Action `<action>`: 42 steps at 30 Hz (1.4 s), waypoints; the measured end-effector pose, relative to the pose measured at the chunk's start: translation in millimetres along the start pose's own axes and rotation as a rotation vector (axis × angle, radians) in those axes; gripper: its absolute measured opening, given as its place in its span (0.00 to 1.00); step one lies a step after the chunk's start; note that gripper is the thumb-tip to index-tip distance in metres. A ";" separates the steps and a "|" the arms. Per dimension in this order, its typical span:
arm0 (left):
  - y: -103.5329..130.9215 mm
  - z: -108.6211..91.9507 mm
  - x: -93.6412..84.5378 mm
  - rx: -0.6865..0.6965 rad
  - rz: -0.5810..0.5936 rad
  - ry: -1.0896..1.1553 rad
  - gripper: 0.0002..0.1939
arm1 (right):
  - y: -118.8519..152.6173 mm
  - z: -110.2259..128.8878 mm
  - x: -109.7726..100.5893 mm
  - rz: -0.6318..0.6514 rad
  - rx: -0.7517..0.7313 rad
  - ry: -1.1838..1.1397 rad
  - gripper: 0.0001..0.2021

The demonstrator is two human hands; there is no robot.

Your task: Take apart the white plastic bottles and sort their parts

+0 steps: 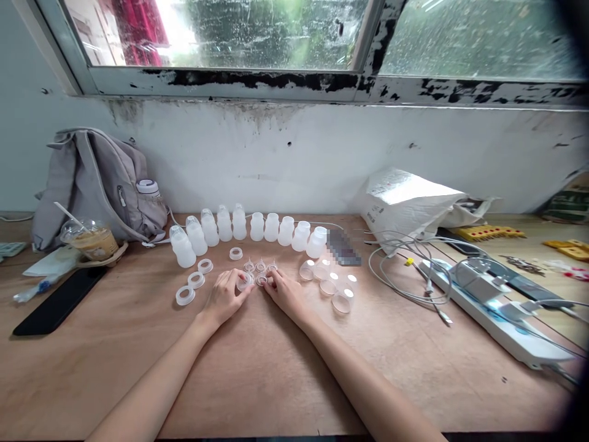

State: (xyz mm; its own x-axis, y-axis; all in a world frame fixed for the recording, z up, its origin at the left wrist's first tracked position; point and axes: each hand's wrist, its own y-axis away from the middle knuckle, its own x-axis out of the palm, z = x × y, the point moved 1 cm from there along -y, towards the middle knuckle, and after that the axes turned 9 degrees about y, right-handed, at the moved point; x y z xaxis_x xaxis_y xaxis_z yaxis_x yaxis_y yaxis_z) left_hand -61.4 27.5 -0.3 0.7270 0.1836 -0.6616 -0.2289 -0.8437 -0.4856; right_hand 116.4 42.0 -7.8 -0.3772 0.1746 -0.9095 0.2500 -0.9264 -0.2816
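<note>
My left hand (pixel 225 293) curls its fingers around a translucent bottle collar ring (pixel 244 282) at the middle of the table. Beside it my right hand (pixel 286 293) pinches the edge of a clear bottle nipple (pixel 261 280). More clear nipples (pixel 260 265) stand just beyond my fingertips, teats up. White collar rings (pixel 185 295) lie to the left, and another ring (pixel 235 253) lies farther back. Several clear dome caps (pixel 342 300) sit to the right of my right hand. Behind stands an arc of frosted baby bottles (pixel 271 228); the left ones carry clear tops, the right ones are open-necked.
A grey backpack (pixel 94 178), an iced drink cup (pixel 94 239) and a black phone-like slab (pixel 59 302) are on the left. Right of the bottles lie a silver-white bag (pixel 409 196), tangled white cables (pixel 400 279) and a power strip (pixel 501 322). The wall and window rise behind.
</note>
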 end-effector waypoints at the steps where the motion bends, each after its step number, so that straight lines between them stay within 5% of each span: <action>1: 0.3 0.0 -0.5 0.000 -0.001 -0.001 0.07 | 1.1 -0.4 -0.5 -0.013 0.000 -0.033 0.08; 11: 4.1 3.1 -2.7 0.092 0.007 0.012 0.12 | 20.4 8.5 -10.5 0.025 -0.296 -0.115 0.07; 18: 5.1 -3.6 1.0 0.212 0.140 -0.004 0.21 | 15.7 1.2 -3.2 -0.046 -0.162 -0.257 0.10; 27: 3.8 -9.8 2.5 0.242 0.309 -0.063 0.20 | 13.7 -2.9 3.7 -0.108 -0.143 -0.261 0.07; 38: 4.0 -10.8 1.7 0.229 0.309 -0.050 0.20 | 13.0 -3.2 5.7 -0.117 -0.147 -0.242 0.07; 42: 3.3 -9.5 2.5 0.219 0.250 -0.018 0.12 | 12.9 -3.2 5.8 -0.122 -0.155 -0.249 0.07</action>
State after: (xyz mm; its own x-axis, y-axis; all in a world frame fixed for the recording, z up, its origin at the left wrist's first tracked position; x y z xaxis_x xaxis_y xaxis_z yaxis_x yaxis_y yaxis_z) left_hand -54.3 20.4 1.8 0.6198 -0.0053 -0.7848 -0.5338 -0.7358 -0.4166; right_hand 120.3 32.1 -17.8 -0.6150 0.1763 -0.7686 0.3155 -0.8383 -0.4447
